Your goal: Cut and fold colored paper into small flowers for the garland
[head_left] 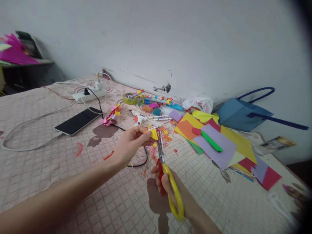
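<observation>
Pinching a small yellow paper piece [154, 134] between thumb and fingertips, your left hand [133, 141] reaches in over the middle of the table [117, 195], its thumb pressed flat on the paper and its fingers curled together behind, with no gap showing beyond the paper itself. Your right hand [170, 187] is wrapped around the scissors [161, 155], which have one red handle and one yellow; the thumb lies by the yellow loop, and the other fingers bend about the red one. The blades point up and away from you, their tips just beside the right edge of the paper; how far apart they stand, and whether they touch it, you cannot tell from this angle. Beyond your hands lie many small coloured paper scraps [167, 134], and just behind them rests a white glue gun [138, 118]. To your left are a smartphone [78, 122] with a cable plugged in, a white power strip [89, 96] and a stick covered in pink and yellow paper flowers [112, 115]. To your right, coloured paper sheets [219, 157] overlap in a loose pile, a bright green stick-shaped object [211, 142] on top, with a blue bag [243, 113] behind, near the wall.
</observation>
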A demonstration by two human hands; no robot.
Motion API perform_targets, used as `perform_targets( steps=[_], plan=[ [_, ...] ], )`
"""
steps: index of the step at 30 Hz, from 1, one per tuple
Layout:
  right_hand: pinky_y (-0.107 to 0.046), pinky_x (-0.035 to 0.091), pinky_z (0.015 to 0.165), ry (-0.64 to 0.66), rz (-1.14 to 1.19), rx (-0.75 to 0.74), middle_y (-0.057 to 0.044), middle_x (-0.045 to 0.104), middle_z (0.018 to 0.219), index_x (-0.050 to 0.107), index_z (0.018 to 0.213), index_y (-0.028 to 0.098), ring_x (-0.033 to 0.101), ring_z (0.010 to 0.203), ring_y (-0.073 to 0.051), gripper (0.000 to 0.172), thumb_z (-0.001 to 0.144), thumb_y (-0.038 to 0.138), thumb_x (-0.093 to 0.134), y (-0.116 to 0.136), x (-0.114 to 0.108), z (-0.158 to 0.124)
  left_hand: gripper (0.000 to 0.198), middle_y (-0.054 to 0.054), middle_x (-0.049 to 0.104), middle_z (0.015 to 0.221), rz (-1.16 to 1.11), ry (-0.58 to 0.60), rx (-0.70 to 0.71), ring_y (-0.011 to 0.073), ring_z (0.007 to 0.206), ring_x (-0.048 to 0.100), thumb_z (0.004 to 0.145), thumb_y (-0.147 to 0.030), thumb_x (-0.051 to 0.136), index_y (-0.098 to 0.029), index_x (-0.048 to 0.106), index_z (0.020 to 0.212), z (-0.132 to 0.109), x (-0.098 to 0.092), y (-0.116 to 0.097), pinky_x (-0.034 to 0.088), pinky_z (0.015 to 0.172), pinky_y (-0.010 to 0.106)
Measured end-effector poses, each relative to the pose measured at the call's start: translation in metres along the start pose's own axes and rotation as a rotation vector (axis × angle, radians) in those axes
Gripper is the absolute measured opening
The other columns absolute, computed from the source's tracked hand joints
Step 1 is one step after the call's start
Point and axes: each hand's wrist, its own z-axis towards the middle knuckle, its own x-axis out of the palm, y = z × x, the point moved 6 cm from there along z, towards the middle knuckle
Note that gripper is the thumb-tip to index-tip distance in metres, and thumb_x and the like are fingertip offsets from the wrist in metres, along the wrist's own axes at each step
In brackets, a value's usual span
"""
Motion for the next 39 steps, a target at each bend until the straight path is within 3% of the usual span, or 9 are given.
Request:
perform_targets(
  steps=[5,11,16,39],
  plan=[
    [-0.022,0.027,0.045,-0.008,0.003,0.031,0.004,0.037,0.061,0.049,0.091,0.020,0.032,0.049,-0.010,0.045,0.083,0.062,0.036,0.000,0.002,0.001,0.015,0.002,0.069,0.073,0.007,0.005,-0.006,0.0138,0.068,0.066,0.076,-0.026,0.064,-0.016,0.052,0.075,-0.001,0.001,-0.002,0.053,0.072,0.028],
    [-0.023,0.032,0.047,-0.049,0.010,0.061,0.004,0.036,0.063,0.047,0.085,0.020,0.034,0.052,-0.010,0.053,0.074,0.071,0.039,0.014,0.001,0.004,0.015,0.001,0.067,0.068,-0.006,0.010,0.009,0.0130,0.066,0.064,0.075,-0.026,0.064,-0.016,0.053,0.074,-0.001,0.002,-0.003,0.053,0.069,0.028],
    [-0.024,0.032,0.049,-0.039,-0.051,0.044,0.003,0.039,0.064,0.046,0.087,0.019,0.037,0.053,-0.011,0.048,0.080,0.065,0.038,0.013,0.001,0.004,0.014,0.001,0.067,0.070,-0.002,0.012,0.015,0.0114,0.065,0.064,0.076,-0.026,0.063,-0.016,0.053,0.074,-0.002,0.003,-0.003,0.052,0.070,0.026],
    [-0.022,0.030,0.045,-0.080,-0.120,0.013,0.003,0.039,0.059,0.045,0.075,0.020,0.036,0.051,-0.011,0.051,0.077,0.070,0.035,0.020,-0.002,0.006,0.014,0.000,0.067,0.069,0.002,-0.005,0.014,0.0122,0.066,0.064,0.075,-0.026,0.064,-0.017,0.054,0.074,-0.002,0.001,-0.001,0.051,0.072,0.027]
  ],
)
